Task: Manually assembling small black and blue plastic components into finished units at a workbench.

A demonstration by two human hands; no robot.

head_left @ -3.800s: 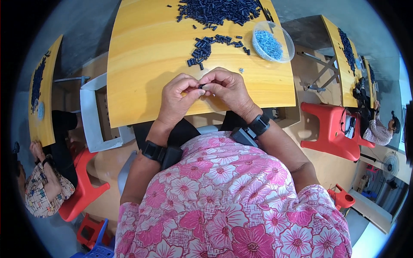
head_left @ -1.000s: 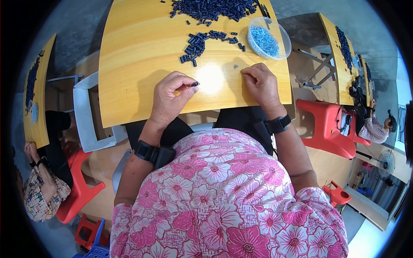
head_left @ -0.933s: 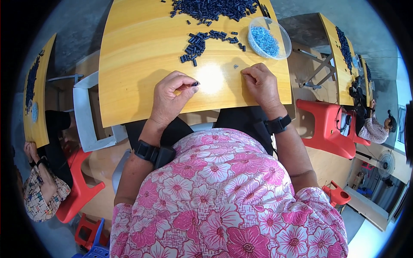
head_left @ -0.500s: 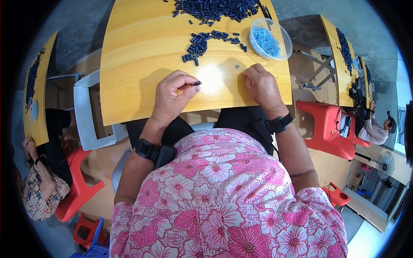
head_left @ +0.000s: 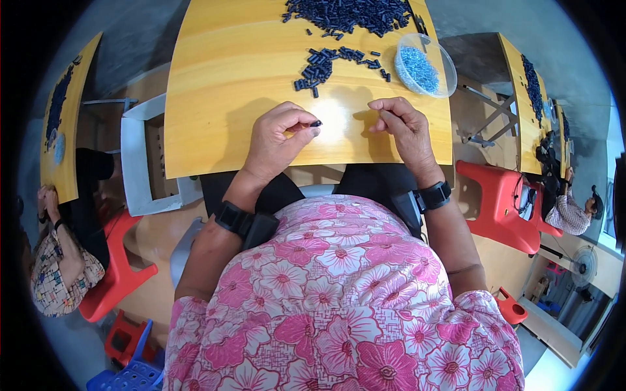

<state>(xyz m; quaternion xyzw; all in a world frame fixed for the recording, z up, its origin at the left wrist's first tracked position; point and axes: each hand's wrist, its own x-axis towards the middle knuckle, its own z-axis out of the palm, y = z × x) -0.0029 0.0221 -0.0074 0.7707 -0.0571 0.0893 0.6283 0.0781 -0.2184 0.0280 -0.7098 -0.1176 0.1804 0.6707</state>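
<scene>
My left hand (head_left: 283, 138) pinches a short black tube (head_left: 316, 124) between thumb and index finger, just above the table's near half. To its right is my right hand (head_left: 405, 127), low over the tabletop, with its index finger stretched out, apart from the thumb, and the other fingers curled. I make out nothing between its fingertips; the palm is hidden. Beyond my hands lies a small cluster of black tubes (head_left: 317, 68). Past my right hand, a clear round tub (head_left: 446, 73) holds many small clear-blue pieces (head_left: 418, 70).
A large heap of black tubes (head_left: 352, 14) covers the far part of the yellow table (head_left: 222, 85). Dark tweezers-like tools (head_left: 418, 26) lie by the tub. Red stools (head_left: 499, 205) stand to either side. People sit at neighbouring tables on the left and right.
The view has shifted slightly. My right hand has loosened from a closed shape, its index finger now extended. The small clear piece near it on the table no longer shows. My left hand keeps its pinch.
</scene>
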